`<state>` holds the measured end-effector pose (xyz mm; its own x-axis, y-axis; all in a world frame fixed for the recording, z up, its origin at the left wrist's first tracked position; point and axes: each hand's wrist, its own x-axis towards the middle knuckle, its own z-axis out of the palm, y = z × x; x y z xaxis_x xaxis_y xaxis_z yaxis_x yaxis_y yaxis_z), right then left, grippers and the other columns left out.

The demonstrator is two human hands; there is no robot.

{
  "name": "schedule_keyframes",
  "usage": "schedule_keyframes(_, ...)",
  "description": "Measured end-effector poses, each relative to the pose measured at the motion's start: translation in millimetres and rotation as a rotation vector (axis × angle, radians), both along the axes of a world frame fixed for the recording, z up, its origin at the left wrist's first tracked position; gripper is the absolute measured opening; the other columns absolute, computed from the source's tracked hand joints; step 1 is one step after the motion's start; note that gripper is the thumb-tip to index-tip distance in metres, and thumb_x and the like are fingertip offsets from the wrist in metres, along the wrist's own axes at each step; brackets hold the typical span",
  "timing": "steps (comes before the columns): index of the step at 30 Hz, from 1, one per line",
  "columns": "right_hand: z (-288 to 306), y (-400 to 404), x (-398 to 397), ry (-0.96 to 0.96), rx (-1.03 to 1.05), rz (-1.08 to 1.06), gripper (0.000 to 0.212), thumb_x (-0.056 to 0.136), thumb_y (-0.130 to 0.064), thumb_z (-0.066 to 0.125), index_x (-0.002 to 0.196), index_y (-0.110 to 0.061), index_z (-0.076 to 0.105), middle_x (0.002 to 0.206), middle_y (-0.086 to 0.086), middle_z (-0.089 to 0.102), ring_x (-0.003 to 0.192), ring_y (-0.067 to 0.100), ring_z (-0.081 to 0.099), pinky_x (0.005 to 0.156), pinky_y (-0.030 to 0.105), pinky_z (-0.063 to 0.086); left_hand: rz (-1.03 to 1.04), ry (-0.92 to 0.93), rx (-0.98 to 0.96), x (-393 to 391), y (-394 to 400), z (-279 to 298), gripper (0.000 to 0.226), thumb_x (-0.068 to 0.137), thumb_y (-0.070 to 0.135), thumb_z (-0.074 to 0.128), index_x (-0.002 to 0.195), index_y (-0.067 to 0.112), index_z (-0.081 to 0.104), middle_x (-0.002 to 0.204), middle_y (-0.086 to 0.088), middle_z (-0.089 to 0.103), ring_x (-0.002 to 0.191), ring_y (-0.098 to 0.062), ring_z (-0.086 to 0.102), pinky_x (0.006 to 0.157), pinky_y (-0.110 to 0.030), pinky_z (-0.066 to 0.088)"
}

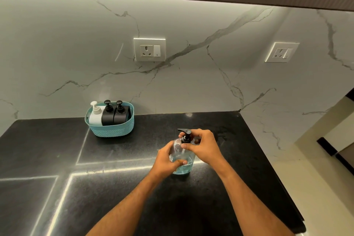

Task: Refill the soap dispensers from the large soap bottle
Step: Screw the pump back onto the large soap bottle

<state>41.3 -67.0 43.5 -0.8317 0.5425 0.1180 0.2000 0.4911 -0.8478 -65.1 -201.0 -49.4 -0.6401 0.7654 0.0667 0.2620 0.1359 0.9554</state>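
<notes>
Left hand (168, 161) grips the clear soap bottle (182, 161) on the black counter (134, 188) — right hand (203, 147) pinches its black pump (185, 136).

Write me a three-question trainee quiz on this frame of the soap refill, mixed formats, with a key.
1. True or false: the left hand grips the body of the clear bottle standing on the black counter.
2. What does the right hand hold? A) a wall socket B) the bottle's black pump C) the basket rim
3. How many dispensers stand in the teal basket, and in which colours?

Key:
1. True.
2. B; its fingers pinch around the pump collar.
3. Three: one white dispenser at the left and two black dispensers beside it.
</notes>
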Motion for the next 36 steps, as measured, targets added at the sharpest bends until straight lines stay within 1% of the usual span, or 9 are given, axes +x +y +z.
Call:
schedule_keyframes(3, -0.7, -4.2, -0.8, 0.062, -0.059, -0.059, 0.036, 0.072, -0.012, 0.092, 0.105, -0.021, 0.08, 0.097, -0.008, 0.078, 0.093, 0.009, 0.074, 0.087, 0.031, 0.062, -0.01, -0.002, 0.023, -0.6, 0.4, -0.1, 0.065, 0.072, 0.026, 0.09, 0.126, 0.04, 0.058, 0.118, 0.017, 0.072, 0.115, -0.01, 0.068, 0.097, -0.027, 0.057)
schedule_keyframes(7, -2.2, -7.0, -1.2, 0.129, -0.1, -0.054, 0.035, 0.069, -0.01, 0.093, 0.102, -0.017, 0.081, 0.094, -0.006, 0.079, 0.091, 0.006, 0.075, 0.082, 0.025, 0.062, -0.03, -0.012, 0.021, -1.3, -0.7, 2.4, 0.065, 0.07, 0.031, 0.089, 0.126, 0.041, 0.058, 0.12, 0.021, 0.07, 0.114, -0.01, 0.068, 0.097, -0.029, 0.059)
schedule_keyframes(12, 0.7, -4.2, 2.5, 0.158, -0.189, 0.025, 0.033, 0.081, -0.009, 0.085, 0.112, -0.014, 0.079, 0.102, 0.0, 0.078, 0.099, 0.016, 0.074, 0.09, 0.031, 0.06, -0.018, -0.012, 0.023, -1.0, -0.8, -0.1, 0.065, 0.07, 0.034, 0.09, 0.126, 0.041, 0.059, 0.119, 0.021, 0.07, 0.114, -0.009, 0.068, 0.097, -0.029, 0.058)
schedule_keyframes(17, -0.3, -0.9, 4.4, 0.221, -0.28, 0.003, 0.023, 0.086, -0.003, 0.078, 0.108, -0.01, 0.08, 0.099, 0.007, 0.077, 0.096, 0.021, 0.075, 0.085, 0.033, 0.062, -0.022, -0.015, 0.023, -2.6, 0.0, -2.1, 0.068, 0.07, 0.03, 0.092, 0.127, 0.041, 0.058, 0.121, 0.02, 0.07, 0.117, -0.008, 0.067, 0.098, -0.027, 0.057)
schedule_keyframes(22, -3.8, -4.1, 0.2, 0.26, -0.276, -0.051, 0.023, 0.082, -0.007, 0.083, 0.105, -0.012, 0.081, 0.094, -0.001, 0.08, 0.091, 0.019, 0.077, 0.084, 0.039, 0.064, -0.017, -0.011, 0.022, -2.0, -0.7, -1.5, 0.068, 0.069, 0.029, 0.092, 0.127, 0.041, 0.058, 0.119, 0.023, 0.07, 0.116, -0.006, 0.067, 0.098, -0.025, 0.056)
schedule_keyframes(28, -1.6, -0.9, 0.6, 0.298, -0.3, -0.002, 0.031, 0.084, -0.012, 0.082, 0.114, -0.018, 0.078, 0.104, -0.003, 0.079, 0.101, 0.018, 0.075, 0.087, 0.031, 0.062, -0.015, -0.009, 0.028, -2.9, 0.8, -2.9, 0.068, 0.07, 0.029, 0.092, 0.128, 0.039, 0.058, 0.121, 0.021, 0.07, 0.117, -0.006, 0.066, 0.099, -0.023, 0.055)
schedule_keyframes(31, -1.8, -1.9, 0.8, 0.309, -0.291, -0.015, 0.024, 0.084, -0.014, 0.082, 0.107, -0.022, 0.08, 0.1, -0.002, 0.08, 0.098, 0.019, 0.076, 0.087, 0.037, 0.063, -0.014, -0.005, 0.027, -3.1, 0.8, -3.8, 0.068, 0.07, 0.03, 0.092, 0.128, 0.04, 0.058, 0.121, 0.021, 0.07, 0.117, -0.006, 0.066, 0.098, -0.023, 0.056)
schedule_keyframes(34, -3.3, -4.6, -1.2, 0.335, -0.258, -0.078, 0.019, 0.079, -0.017, 0.087, 0.096, -0.021, 0.082, 0.091, -0.003, 0.08, 0.089, 0.021, 0.077, 0.081, 0.041, 0.064, -0.015, 0.008, 0.045, -1.7, -0.1, -2.0, 0.066, 0.07, 0.029, 0.092, 0.125, 0.042, 0.059, 0.121, 0.021, 0.07, 0.116, -0.006, 0.067, 0.094, -0.017, 0.054)
schedule_keyframes(36, -4.7, -7.6, -3.9, 0.336, -0.23, -0.126, 0.017, 0.076, -0.019, 0.089, 0.091, -0.02, 0.081, 0.086, -0.004, 0.079, 0.084, 0.021, 0.077, 0.077, 0.041, 0.065, -0.016, 0.011, 0.049, -1.3, -0.1, -1.2, 0.066, 0.07, 0.028, 0.092, 0.126, 0.04, 0.06, 0.122, 0.019, 0.071, 0.116, -0.007, 0.067, 0.094, -0.018, 0.054)
